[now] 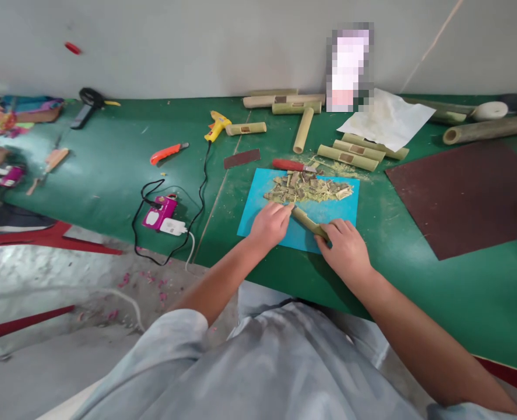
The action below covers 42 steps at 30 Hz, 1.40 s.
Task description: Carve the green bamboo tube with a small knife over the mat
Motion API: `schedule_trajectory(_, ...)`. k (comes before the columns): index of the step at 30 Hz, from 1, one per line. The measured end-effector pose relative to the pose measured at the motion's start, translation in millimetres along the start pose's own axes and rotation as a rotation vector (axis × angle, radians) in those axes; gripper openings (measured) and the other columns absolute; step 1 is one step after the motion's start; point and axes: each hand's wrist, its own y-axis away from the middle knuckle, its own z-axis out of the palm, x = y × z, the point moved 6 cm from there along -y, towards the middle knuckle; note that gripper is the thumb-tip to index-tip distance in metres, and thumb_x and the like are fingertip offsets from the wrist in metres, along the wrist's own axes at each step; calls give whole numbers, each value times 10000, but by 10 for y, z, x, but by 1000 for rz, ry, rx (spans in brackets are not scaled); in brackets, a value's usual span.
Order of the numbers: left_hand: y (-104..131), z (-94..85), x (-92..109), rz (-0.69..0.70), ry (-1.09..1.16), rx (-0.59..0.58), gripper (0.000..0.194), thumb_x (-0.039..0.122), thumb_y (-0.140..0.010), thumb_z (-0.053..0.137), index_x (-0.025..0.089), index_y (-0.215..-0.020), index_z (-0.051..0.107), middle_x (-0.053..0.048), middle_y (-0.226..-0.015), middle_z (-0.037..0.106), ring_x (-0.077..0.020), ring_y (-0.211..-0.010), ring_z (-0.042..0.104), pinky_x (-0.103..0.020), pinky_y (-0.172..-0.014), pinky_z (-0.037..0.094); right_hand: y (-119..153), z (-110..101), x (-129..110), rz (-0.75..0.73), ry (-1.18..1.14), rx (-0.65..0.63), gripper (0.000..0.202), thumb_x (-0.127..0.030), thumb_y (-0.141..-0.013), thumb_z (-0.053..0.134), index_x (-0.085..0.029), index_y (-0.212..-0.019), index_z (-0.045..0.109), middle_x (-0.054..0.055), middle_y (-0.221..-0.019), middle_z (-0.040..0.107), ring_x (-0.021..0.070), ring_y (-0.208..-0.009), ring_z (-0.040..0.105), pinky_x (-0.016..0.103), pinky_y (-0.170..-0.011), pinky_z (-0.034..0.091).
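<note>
Bamboo tube aslant over the blue sheet
The right hand clamps its near end; the left hand is at the far end, its grip unclear. Firm support against the sheet should curb rolling.

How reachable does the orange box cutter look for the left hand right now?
Probably yes. The left hand is at the end of the bamboo tube, and the orange box cutter lies uncovered off to its left. The black cord from the glue gun crosses between, but seems to lie low.
</note>
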Motion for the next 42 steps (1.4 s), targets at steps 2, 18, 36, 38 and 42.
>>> schedule_trajectory(2, -6, 1, 18, 6, -12, -6, 395, 223, -1066, 302, 58, -1226, 623, -103, -784, 660, -198, -752, 613, -347, -709, 534, 5, -3, -13, -7, 1, 12, 160, -245, -936, 538, -170, -924, 679, 106, -866, 623, 250, -825, 513, 379, -754, 423)
schedule_trajectory(18, -4, -24, -54, 19, -22, -23, 387, 227, -1062, 315, 62, -1228, 623, -109, -784, 667, -206, -753, 634, -352, -704, 548, 26, -25, -37, -40, 53, 38, 181, -242, -946, 546, -147, -996, 691, 98, -861, 670, 243, -816, 536, 366, -735, 397)
schedule_trajectory(36, 3, -48, -66, 27, -73, -21, 372, 223, -1054, 332, 111, -1170, 667, -91, -802, 674, -189, -755, 627, -313, -700, 540, 17, 47, -59, -54, 28, -12, 61, -203, -887, 604, -169, -926, 636, 112, -881, 626, 263, -825, 492, 391, -738, 405)
schedule_trajectory(38, 7, -60, -60, 10, -80, -4, 375, 203, -1053, 323, 90, -1167, 662, -104, -817, 675, -198, -769, 627, -328, -711, 540, 14, 48, -59, -54, 24, -15, 55, -199, -884, 607, -168, -921, 634, 114, -882, 624, 265, -826, 491, 395, -743, 408)
schedule_trajectory(42, 40, -40, 8, 17, -54, -20, 358, 214, -1053, 345, 93, -1198, 649, -75, -751, 644, -190, -727, 608, -310, -675, 520, 17, 58, -57, -57, 17, -26, 54, -194, -878, 611, -161, -915, 635, 118, -885, 624, 268, -834, 493, 396, -751, 412)
